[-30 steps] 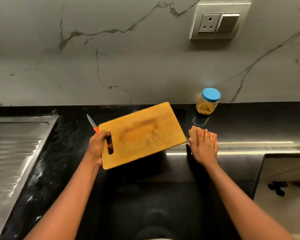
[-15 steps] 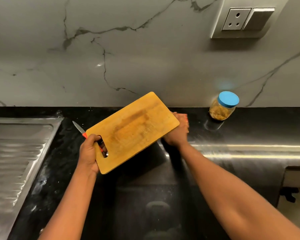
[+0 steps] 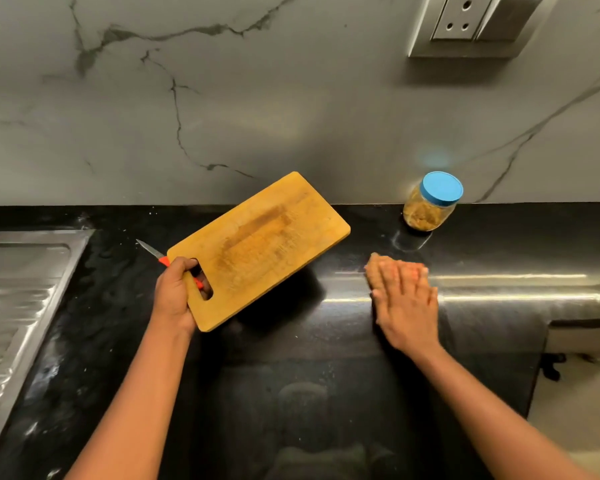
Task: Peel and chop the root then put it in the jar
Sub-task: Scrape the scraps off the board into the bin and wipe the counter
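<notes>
The right hand (image 3: pixel 404 303) had swept out from behind the lifted cutting board (image 3: pixel 257 247), flat and holding nothing, on the counter (image 3: pixel 326 341) in front of the lidded jar (image 3: pixel 430 206) at its back edge, while the left hand (image 3: pixel 174 296) gripped board and knife (image 3: pixel 151 251), suggesting cleanup after chopping, no root visible.

**Legible markings: none**

From where I stand, no text, label, brand or number reads on the clear blue-lidded jar (image 3: pixel 430 206), the yellow wooden chopping board (image 3: pixel 260 244), or the grey wall socket plate (image 3: pixel 471 24).
</notes>
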